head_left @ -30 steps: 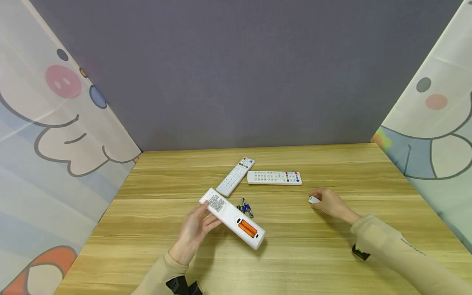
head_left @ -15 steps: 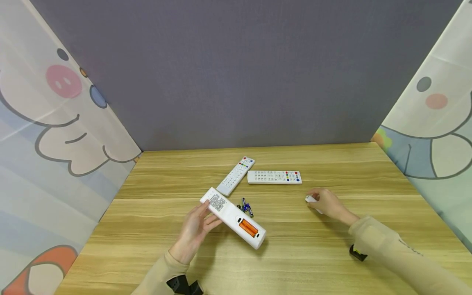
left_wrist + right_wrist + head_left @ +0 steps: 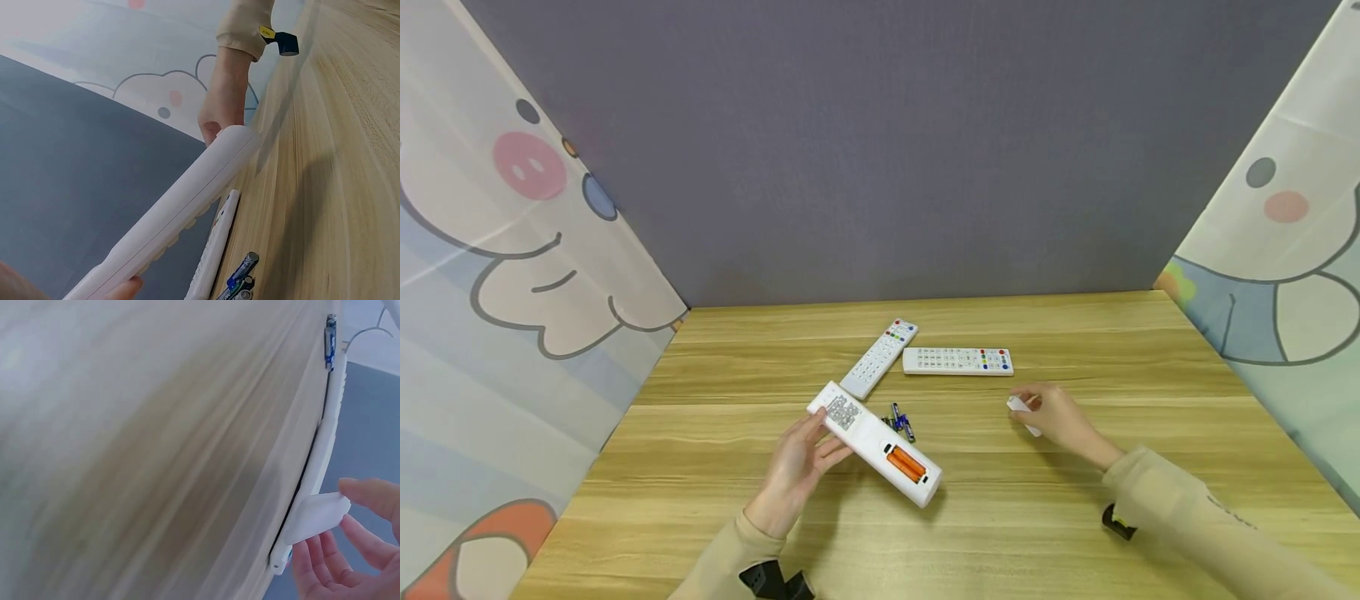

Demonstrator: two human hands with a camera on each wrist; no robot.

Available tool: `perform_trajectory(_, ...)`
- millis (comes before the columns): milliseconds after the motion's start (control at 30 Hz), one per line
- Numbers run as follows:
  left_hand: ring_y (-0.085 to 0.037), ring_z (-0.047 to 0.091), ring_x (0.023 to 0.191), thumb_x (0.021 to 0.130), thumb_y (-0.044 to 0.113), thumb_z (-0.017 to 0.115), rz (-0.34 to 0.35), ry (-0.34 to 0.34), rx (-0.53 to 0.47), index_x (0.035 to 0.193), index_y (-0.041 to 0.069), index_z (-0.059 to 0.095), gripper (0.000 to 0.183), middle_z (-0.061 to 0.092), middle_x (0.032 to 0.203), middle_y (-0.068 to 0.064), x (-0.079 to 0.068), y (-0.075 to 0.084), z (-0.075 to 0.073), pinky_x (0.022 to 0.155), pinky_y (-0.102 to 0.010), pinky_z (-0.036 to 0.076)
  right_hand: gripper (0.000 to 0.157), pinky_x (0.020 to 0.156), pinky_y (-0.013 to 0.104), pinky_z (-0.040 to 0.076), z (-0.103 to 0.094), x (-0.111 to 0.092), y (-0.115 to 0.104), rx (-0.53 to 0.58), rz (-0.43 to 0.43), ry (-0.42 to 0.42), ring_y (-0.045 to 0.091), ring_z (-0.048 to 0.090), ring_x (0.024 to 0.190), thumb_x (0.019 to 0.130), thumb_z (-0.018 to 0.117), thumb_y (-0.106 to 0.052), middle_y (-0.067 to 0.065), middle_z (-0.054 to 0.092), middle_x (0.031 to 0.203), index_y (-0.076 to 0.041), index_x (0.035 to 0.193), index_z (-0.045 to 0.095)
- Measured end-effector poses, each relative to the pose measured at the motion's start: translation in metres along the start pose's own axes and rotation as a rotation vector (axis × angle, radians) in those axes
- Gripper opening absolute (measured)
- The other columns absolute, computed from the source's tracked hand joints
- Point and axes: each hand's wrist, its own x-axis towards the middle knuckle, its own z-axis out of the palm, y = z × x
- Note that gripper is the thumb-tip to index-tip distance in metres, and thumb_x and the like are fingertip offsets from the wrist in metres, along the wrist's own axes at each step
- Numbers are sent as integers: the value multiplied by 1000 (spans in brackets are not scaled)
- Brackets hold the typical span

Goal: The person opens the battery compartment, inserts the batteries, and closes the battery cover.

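Note:
My left hand (image 3: 793,471) grips a white remote control (image 3: 868,437) by one end, with its back turned up. Two orange batteries (image 3: 906,463) lie side by side in its uncovered compartment. To the right, above the table, my right hand (image 3: 1056,421) pinches a small white battery cover (image 3: 1024,415) between thumb and fingers. The right wrist view shows that cover (image 3: 317,517) at the fingertips, apart from the held remote. Seen from the left wrist, the remote (image 3: 181,203) is tilted over the table, its buttons facing down.
Beyond the held remote, a slanted white remote (image 3: 880,358) and a sideways white remote (image 3: 958,361) lie buttons up. Several loose blue and dark batteries (image 3: 901,422) lie beside the held remote. A grey panel (image 3: 917,167) rises behind the wooden table (image 3: 700,367).
My right hand has moved left with the battery cover, which has turned to show more of its face. The left hand and its remote have hardly moved.

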Motion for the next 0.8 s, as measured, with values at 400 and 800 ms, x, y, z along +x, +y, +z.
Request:
perform_trajectory(400,-23,62,80,95,12,37,-1,-2,-9,126,-8,33,38,58,97,-10,0,-1,2,82,-41,50,30,64,28,52,8,-7,-25,64,-33,67,25,57,77,74,67,0,13,59,88,7,102,60)
perform_trajectory(800,-22,62,81,94,14,39,3,-2,-6,124,-8,33,37,58,96,-8,1,-3,4,81,-41,50,30,64,25,52,16,-14,-49,163,-61,126,22,57,77,73,68,-1,11,59,90,4,102,62)
